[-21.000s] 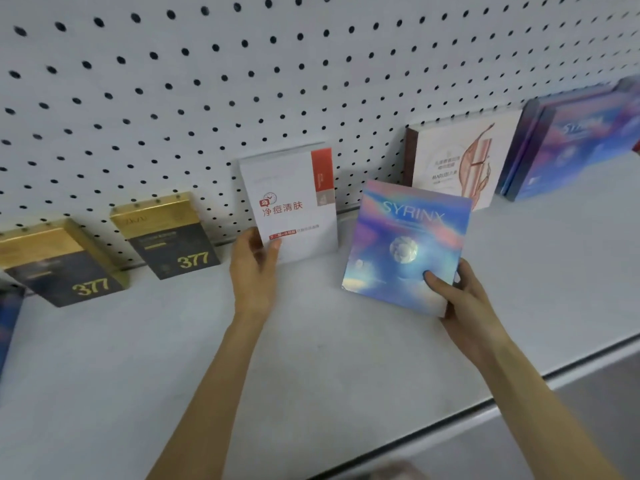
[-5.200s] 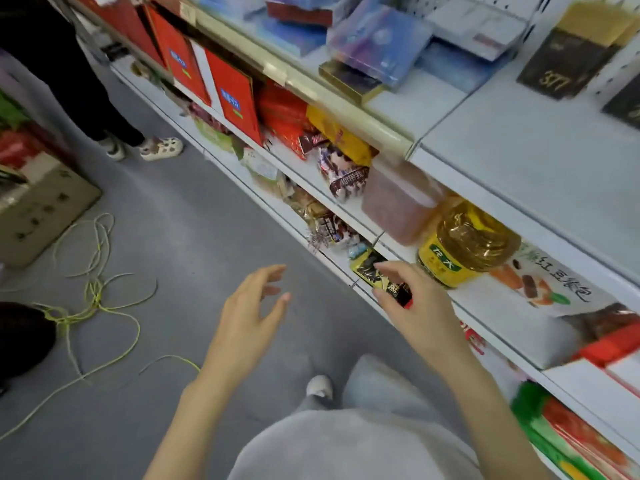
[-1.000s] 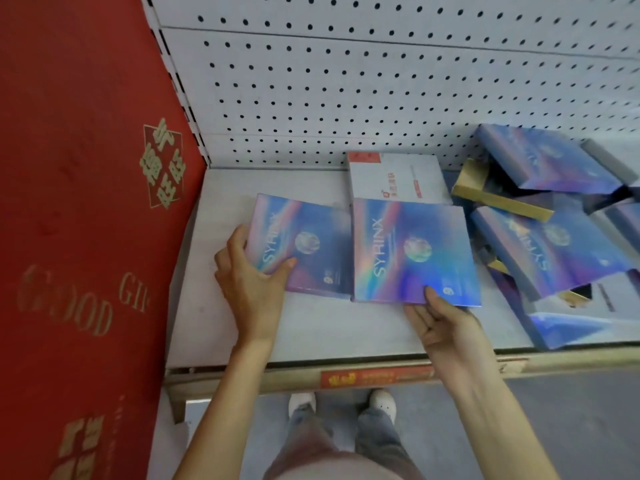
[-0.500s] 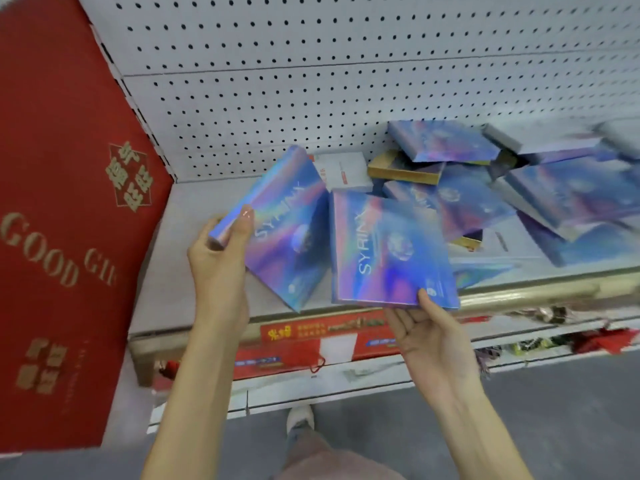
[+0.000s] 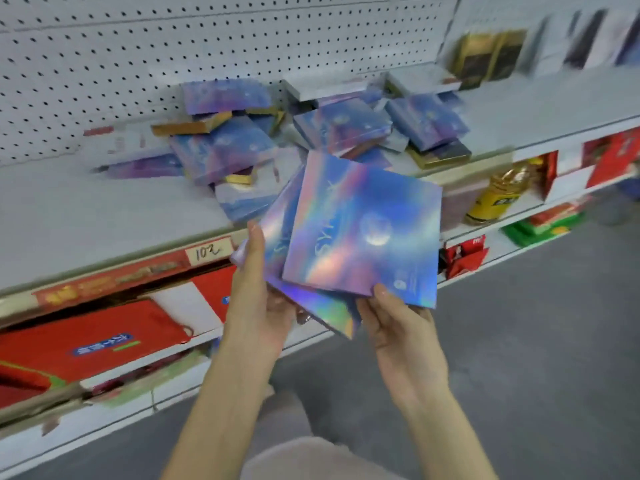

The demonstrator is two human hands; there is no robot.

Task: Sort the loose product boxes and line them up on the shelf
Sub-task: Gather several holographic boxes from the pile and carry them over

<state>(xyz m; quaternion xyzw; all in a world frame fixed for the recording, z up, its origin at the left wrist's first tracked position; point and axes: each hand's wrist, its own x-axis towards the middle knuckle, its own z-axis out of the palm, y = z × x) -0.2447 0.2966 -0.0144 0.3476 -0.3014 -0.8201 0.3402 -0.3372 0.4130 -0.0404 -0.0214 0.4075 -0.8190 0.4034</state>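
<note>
Two flat holographic blue boxes are held in front of the shelf, off its edge. The front holographic box (image 5: 363,226) overlaps the second holographic box (image 5: 311,304) behind it. My left hand (image 5: 258,299) grips the rear box by its left side, thumb up along the edge. My right hand (image 5: 401,327) holds the front box by its lower corner. A jumbled pile of loose boxes (image 5: 311,133), holographic blue, gold-edged and white, lies on the grey shelf (image 5: 86,216) against the pegboard back.
Upright black-and-gold boxes (image 5: 488,57) stand on the shelf at far right. Below are red gift boxes (image 5: 90,344), a yellow oil bottle (image 5: 498,199) and red and green packets (image 5: 540,223). A price tag (image 5: 209,251) sits on the shelf rail. Grey floor lies to the right.
Both hands have lifted the two holographic boxes off the shelf and brought them together so they overlap. The view has swung right; the tall red gift box at left is out of sight.
</note>
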